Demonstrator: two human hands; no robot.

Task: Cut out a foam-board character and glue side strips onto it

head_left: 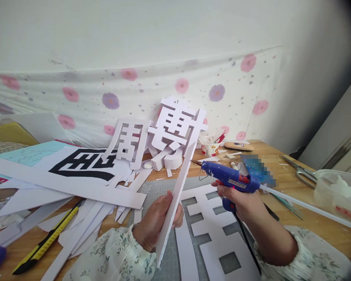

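My left hand [160, 218] is closed round a long white foam strip [175, 199], held on edge and tilted, its top leaning right. In my right hand [240, 201] is a blue glue gun [229, 177], its metal tip pointing left close to the strip; I cannot tell whether they touch. A white glue stick [304, 203] sticks out of the gun's back. Beneath both hands, a large cut-out white character [216, 234] lies on the grey cutting mat [160, 187].
Finished white characters [175, 125] stand at the back. On the left lie white offcuts [87, 222], a printed black character [82, 166] and a yellow cutter [46, 242]. Scissors [301, 171] and a clear tub [339, 195] are at right, a paper cup [210, 148] behind.
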